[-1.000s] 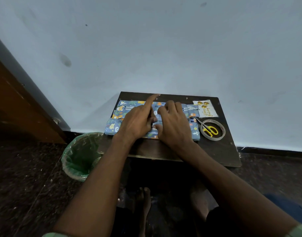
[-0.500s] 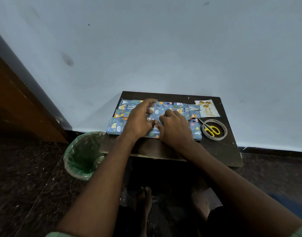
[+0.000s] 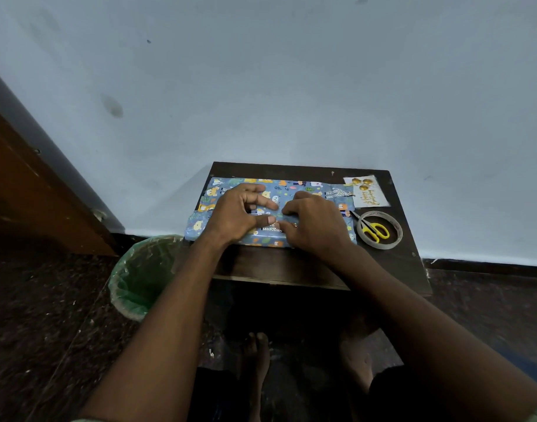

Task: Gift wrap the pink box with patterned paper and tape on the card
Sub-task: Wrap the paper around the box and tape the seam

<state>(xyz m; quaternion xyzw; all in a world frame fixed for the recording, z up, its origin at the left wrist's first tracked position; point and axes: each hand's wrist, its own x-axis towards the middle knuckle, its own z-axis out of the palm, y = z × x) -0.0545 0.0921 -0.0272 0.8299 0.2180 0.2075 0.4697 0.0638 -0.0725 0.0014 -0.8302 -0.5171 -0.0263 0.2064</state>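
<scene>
The box is hidden under blue patterned paper [image 3: 306, 187] with cartoon animals, lying on a small dark table [image 3: 276, 264]. Both hands meet at the paper's seam on top of the parcel. My left hand [image 3: 233, 214] has curled fingers and holds the paper fold between thumb and forefinger. Touching it from the right, my right hand [image 3: 315, 223] pinches the same fold with bent fingertips. A white card [image 3: 366, 191] with gold balloons and gold writing lies at the table's back right corner.
A ring of clear tape [image 3: 398, 236] sits right of the parcel with yellow-handled scissors [image 3: 375, 231] lying inside it. A green-lined waste bin [image 3: 139, 278] stands on the floor left of the table. The wall is directly behind, and a wooden door [image 3: 32, 193] stands at far left.
My left hand's fingers were stretched out flat over the paper; they have curled in towards the seam. The right hand has stayed at the seam. The camera has dipped slightly.
</scene>
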